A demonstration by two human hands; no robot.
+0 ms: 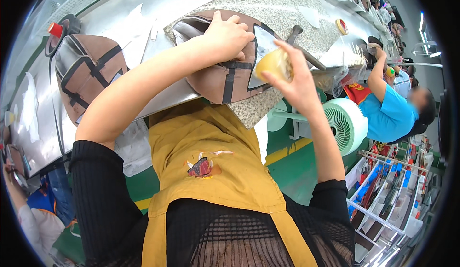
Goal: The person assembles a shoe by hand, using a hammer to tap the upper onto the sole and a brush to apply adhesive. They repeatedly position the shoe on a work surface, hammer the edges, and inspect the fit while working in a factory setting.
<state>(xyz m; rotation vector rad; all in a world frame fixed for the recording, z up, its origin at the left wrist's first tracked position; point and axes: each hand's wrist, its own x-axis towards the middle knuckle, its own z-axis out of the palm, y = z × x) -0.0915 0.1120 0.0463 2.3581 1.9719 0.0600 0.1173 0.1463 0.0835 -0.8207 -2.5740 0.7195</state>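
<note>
A brown bag piece point(203, 82) with black strips and a pale panel edged in black lies on a speckled stone slab point(256, 109). My left hand point(227, 39) rests on top of it, fingers spread and bent over its surface. Above the pale panel point(262, 41), my right hand point(301, 82) is closed round a yellow rounded object point(274, 66), blurred by motion; its exact kind I cannot make out. Whether that object touches the panel is unclear. Just beyond my right fingers lies a hammer point(309, 56) with a dark head.
A second brown bag piece point(88, 82) stands at left on the metal table point(40, 140), near a red-capped spool point(56, 29). A tape roll point(341, 26) sits on the slab's far right. A pale green fan point(342, 125) is right of my apron. Co-workers sit at both sides.
</note>
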